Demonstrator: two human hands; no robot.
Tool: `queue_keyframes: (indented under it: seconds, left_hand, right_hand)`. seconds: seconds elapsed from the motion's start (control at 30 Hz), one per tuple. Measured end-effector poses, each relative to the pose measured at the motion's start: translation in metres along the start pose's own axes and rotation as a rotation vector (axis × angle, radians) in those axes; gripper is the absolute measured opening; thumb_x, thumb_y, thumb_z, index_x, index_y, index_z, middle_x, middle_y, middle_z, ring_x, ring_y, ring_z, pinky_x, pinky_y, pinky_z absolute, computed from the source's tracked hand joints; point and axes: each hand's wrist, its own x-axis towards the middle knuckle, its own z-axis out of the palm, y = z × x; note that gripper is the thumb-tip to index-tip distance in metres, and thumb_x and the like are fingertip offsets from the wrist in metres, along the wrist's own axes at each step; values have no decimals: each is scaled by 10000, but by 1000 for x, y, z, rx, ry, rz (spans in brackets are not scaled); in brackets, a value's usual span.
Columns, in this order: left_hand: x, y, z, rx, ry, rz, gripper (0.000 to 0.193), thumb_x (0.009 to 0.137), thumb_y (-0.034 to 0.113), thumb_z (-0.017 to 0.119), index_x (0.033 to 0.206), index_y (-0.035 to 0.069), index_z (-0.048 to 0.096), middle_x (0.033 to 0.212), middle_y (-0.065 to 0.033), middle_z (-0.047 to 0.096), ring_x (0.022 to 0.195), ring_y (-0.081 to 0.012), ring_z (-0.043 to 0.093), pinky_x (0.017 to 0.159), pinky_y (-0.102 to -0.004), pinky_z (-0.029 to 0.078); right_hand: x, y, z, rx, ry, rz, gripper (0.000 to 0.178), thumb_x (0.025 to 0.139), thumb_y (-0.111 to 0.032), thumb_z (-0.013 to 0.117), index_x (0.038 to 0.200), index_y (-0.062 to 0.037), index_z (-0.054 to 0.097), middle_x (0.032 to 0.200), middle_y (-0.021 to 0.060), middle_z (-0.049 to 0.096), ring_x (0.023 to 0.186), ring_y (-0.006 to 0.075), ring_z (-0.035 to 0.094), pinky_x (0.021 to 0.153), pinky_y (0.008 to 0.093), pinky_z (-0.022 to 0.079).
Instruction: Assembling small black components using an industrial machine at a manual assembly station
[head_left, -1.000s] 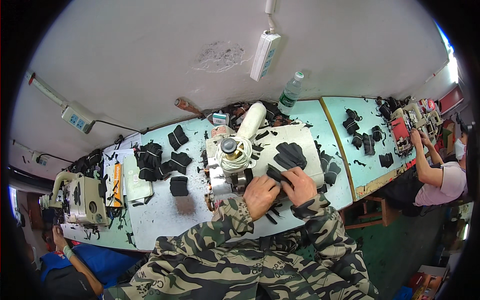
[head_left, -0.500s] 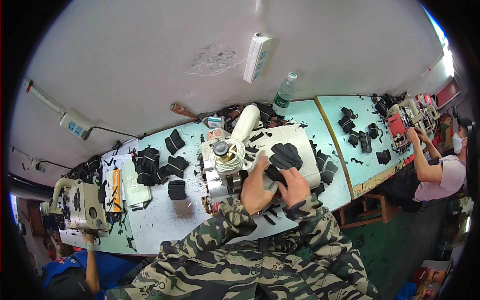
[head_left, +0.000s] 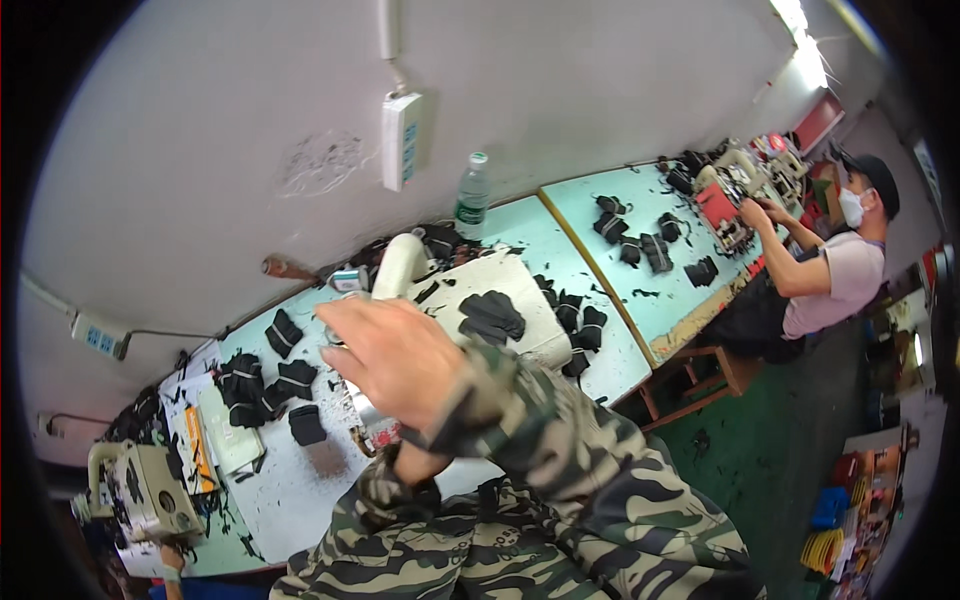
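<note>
My right hand [head_left: 395, 360] reaches left across the head of a cream sewing machine [head_left: 535, 310], covering the thread coil and knob seen there earlier. Its fingers are stretched out and somewhat blurred, with a gap between the upper finger and the lower one. Beneath my right wrist, only the back part of my left hand [head_left: 417, 464] shows; its fingers are hidden behind my right hand and sleeve. A fanned stack of black fabric pieces [head_left: 492, 316] lies on the machine's flat top, beyond my right forearm.
Tied black fabric bundles [head_left: 285, 333] lie left of the machine, and more bundles [head_left: 590, 328] lie to its right. Behind it stands a clear plastic bottle [head_left: 472, 196]. A second machine [head_left: 150, 490] is at far left. On the right, a masked person [head_left: 830, 270] works at another machine.
My right hand has left the black fabric beside the stack and swung left over the machine head. My left hand has drawn back toward me, under my right arm. The view has turned right.
</note>
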Motion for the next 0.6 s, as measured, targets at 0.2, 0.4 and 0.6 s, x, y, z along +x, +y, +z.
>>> queue_keyframes:
  seconds: [0.2, 0.4, 0.6]
  left_hand:
    - [-23, 19, -3, 1420, -325, 276, 613, 680, -78, 613, 1274, 0, 482, 1067, -121, 598, 965, -190, 566, 833, -301, 461]
    - [-19, -15, 46, 1247, -281, 537, 323, 715, 4, 660, 1027, -58, 602, 925, -142, 666, 869, -236, 637, 751, -328, 488]
    - [-4, -60, 69, 1794, -608, 545, 231, 798, 70, 580, 1009, -16, 613, 808, -164, 649, 636, -295, 629, 565, -382, 494]
  right_hand:
    - [0, 37, -16, 233, -3, 0, 242, 847, -275, 595, 918, -44, 597, 772, 181, 615, 746, 357, 611, 680, 410, 475]
    - [-64, 45, -50, -7, 482, -63, 402, 792, -306, 649, 1094, -56, 560, 914, 168, 597, 865, 335, 583, 680, 387, 478]
    - [-217, 91, -77, -167, -2, 325, 296, 749, -268, 671, 971, -86, 596, 888, 90, 548, 888, 282, 547, 704, 393, 482]
